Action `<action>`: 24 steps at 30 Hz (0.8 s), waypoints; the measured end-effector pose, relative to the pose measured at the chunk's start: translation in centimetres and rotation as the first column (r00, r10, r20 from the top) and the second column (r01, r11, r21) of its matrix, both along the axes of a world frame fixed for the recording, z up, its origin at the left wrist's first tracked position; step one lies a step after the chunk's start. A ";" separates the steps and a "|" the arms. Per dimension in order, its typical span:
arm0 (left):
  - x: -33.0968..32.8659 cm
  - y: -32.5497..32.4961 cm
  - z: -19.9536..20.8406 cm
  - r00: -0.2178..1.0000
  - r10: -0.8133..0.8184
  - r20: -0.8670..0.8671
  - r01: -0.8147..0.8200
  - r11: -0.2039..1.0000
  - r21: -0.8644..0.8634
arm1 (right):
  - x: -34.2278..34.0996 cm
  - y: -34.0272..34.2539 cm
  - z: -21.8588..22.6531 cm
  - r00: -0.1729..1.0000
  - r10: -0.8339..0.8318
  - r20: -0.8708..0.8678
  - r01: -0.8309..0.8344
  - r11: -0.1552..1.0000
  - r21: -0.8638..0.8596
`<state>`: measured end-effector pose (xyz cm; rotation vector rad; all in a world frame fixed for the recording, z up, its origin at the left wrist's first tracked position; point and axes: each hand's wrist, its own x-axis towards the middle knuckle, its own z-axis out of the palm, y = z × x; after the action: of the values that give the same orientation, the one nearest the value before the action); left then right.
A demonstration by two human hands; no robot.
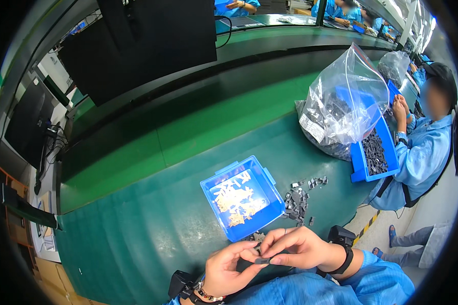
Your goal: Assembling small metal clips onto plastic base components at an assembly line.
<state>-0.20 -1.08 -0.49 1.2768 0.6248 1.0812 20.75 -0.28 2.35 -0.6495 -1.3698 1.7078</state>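
Observation:
Close to my body, my left hand [228, 268] and my right hand [301, 248] meet fingertip to fingertip. Between them they pinch a small dark grey plastic part [262, 261], whose details are mostly covered by the fingers. Just beyond the hands stands a blue plastic bin [259, 219] with small yellowish and whitish flat pieces [236, 199] inside. A loose pile of small dark grey parts [296, 203] lies to the right of this bin. Some more small pieces, partly hidden, lie between the bin and my fingers.
A large clear plastic bag [336, 117] of dark parts stands at the right, beside a long blue bin [360, 172] of similar parts. A seated co-worker [425, 137] is at the right. A black panel [142, 46] hangs over the green table [137, 223].

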 end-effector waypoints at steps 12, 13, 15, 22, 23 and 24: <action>-0.4 -0.2 -2.2 0.953 -0.070 0.296 0.189 0.900 -0.393 | -0.4 0.4 1.1 0.997 -0.068 0.027 0.067 0.996 0.053; -0.3 -0.1 -2.2 0.941 -0.062 0.332 0.202 0.890 -0.408 | -0.4 0.3 1.2 0.997 -0.074 0.030 0.073 0.997 0.030; -0.2 -0.1 -2.4 0.920 -0.069 0.387 0.239 0.879 -0.412 | -0.6 0.2 1.2 0.995 -0.096 0.034 0.094 0.995 0.045; -0.8 -0.2 0.1 0.927 0.003 0.376 0.175 0.882 -0.438 | -1.2 0.6 0.1 0.995 -0.057 0.081 0.044 0.988 0.146; -1.2 -0.2 -0.1 0.936 -0.002 0.352 0.175 0.870 -0.461 | -1.4 0.5 0.3 0.995 -0.052 0.090 0.036 0.986 0.163; -1.4 -0.2 -0.3 0.936 0.000 0.353 0.173 0.872 -0.459 | -1.6 0.4 0.7 0.989 -0.108 0.105 0.095 0.988 0.123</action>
<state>-1.55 -1.24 -0.79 0.6515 0.5199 0.9620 19.10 0.15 3.03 -0.7443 -1.4770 1.5175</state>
